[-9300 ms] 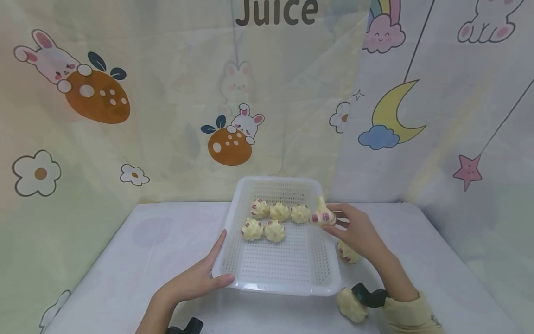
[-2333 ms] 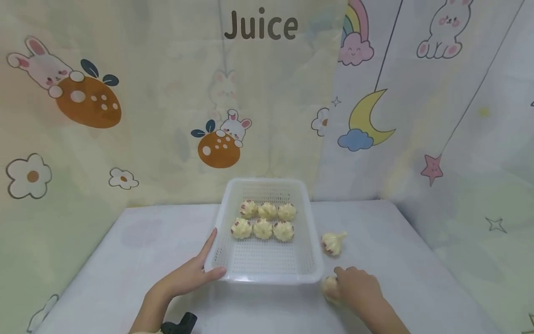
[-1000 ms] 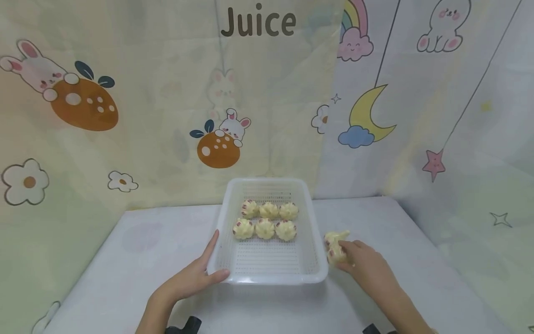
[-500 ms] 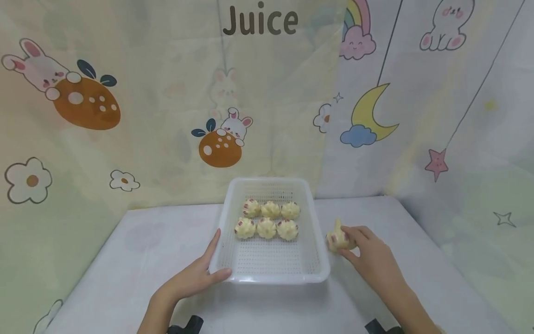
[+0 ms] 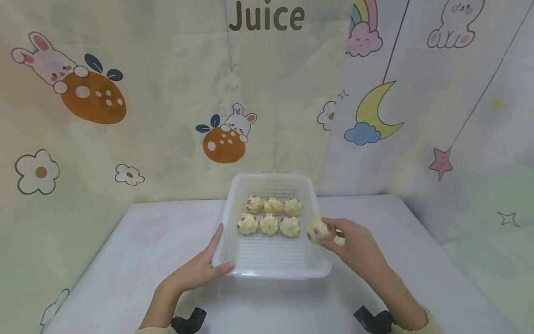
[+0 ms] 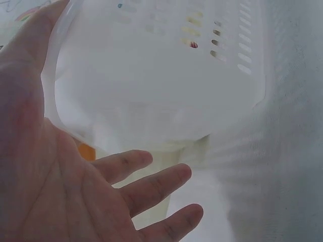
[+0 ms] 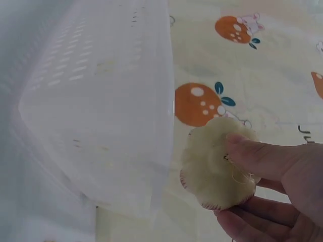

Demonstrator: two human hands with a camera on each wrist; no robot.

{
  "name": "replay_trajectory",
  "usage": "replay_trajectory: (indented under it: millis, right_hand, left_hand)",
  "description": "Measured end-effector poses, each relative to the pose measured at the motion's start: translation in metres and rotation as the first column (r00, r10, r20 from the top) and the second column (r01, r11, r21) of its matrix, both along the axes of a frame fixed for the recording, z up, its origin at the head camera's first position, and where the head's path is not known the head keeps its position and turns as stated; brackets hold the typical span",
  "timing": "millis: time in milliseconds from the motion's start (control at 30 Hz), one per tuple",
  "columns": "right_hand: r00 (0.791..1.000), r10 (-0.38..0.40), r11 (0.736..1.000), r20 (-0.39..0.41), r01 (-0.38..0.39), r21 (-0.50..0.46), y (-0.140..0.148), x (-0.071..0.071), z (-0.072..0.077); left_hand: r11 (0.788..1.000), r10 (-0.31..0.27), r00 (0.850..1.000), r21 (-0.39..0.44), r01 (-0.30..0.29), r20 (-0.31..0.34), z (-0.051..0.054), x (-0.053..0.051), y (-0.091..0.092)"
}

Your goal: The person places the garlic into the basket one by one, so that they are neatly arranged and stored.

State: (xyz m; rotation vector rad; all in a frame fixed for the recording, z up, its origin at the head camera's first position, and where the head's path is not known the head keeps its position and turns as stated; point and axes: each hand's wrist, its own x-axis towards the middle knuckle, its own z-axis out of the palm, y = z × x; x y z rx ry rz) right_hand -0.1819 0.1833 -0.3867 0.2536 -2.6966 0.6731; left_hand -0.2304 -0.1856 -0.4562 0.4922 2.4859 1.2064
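A bulb of garlic (image 5: 319, 231) is pinched in my right hand (image 5: 354, 243) over the right rim of a white perforated plastic basket (image 5: 271, 273). In the right wrist view, thumb and fingers grip the garlic bulb (image 7: 209, 166) by its sides, root end showing, beside the basket wall (image 7: 111, 141). Several garlic bulbs (image 5: 269, 223) stand in two rows inside the basket. My left hand (image 5: 196, 273) rests against the basket's near left corner. Seen from the left wrist, its fingers (image 6: 156, 189) are spread and extended below the basket wall (image 6: 151, 85).
Another garlic bulb (image 5: 340, 240) lies right of the basket, mostly hidden behind my right hand. A white table (image 5: 167, 232) runs back to a printed curtain (image 5: 167, 116). Black wrist mounts (image 5: 189, 320) sit on both wrists.
My right hand placed one garlic bulb in the front row, then picked another off the table. In the last half second it carried that one left to the rim. The left hand stays at the basket.
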Motion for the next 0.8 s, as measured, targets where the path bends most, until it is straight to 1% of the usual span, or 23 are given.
replay_trajectory:
  millis: [100, 167, 233, 367, 467, 533, 633, 700, 800]
  right_hand:
    - [0.995, 0.092, 0.996, 0.025, -0.091, -0.026, -0.011, -0.014, 0.005]
    - [0.987, 0.151, 0.988, 0.052, -0.149, -0.052, -0.017, -0.023, 0.01]
    - [0.976, 0.197, 0.978, 0.094, -0.189, -0.082, -0.022, -0.033, 0.014]
    - [0.945, 0.271, 0.959, 0.181, -0.248, -0.14, -0.03, -0.05, 0.022]
    - [0.924, 0.302, 0.949, 0.237, -0.268, -0.163, -0.037, -0.063, 0.024]
    - [0.913, 0.309, 0.947, 0.266, -0.269, -0.177, -0.04, -0.071, 0.022]
    - [0.902, 0.313, 0.942, 0.299, -0.255, -0.217, -0.045, -0.079, 0.014]
    - [0.892, 0.333, 0.932, 0.306, -0.261, -0.253, -0.047, -0.083, 0.007]
    - [0.881, 0.362, 0.91, 0.305, -0.263, -0.321, -0.052, -0.083, -0.003]
  left_hand:
    - [1.0, 0.005, 1.0, -0.001, -0.005, -0.002, -0.001, -0.001, -0.002]
    - [1.0, 0.007, 1.0, 0.009, -0.007, -0.001, -0.001, -0.001, -0.002]
    - [1.0, 0.007, 1.0, 0.02, -0.007, 0.002, -0.001, -0.002, -0.002]
    - [1.0, 0.007, 1.0, 0.022, -0.008, 0.015, -0.002, -0.002, -0.003]
    - [1.0, 0.015, 1.0, 0.018, -0.015, 0.019, -0.002, -0.002, -0.004]
    - [1.0, 0.018, 1.0, 0.019, -0.018, 0.02, -0.001, -0.002, -0.004]
    - [0.999, 0.02, 0.999, 0.026, -0.021, 0.028, 0.0, -0.001, -0.003]
    - [0.999, 0.019, 0.999, 0.028, -0.02, 0.036, 0.001, -0.001, -0.002]
    - [0.999, 0.019, 0.999, 0.03, -0.021, 0.042, 0.001, 0.0, 0.0]
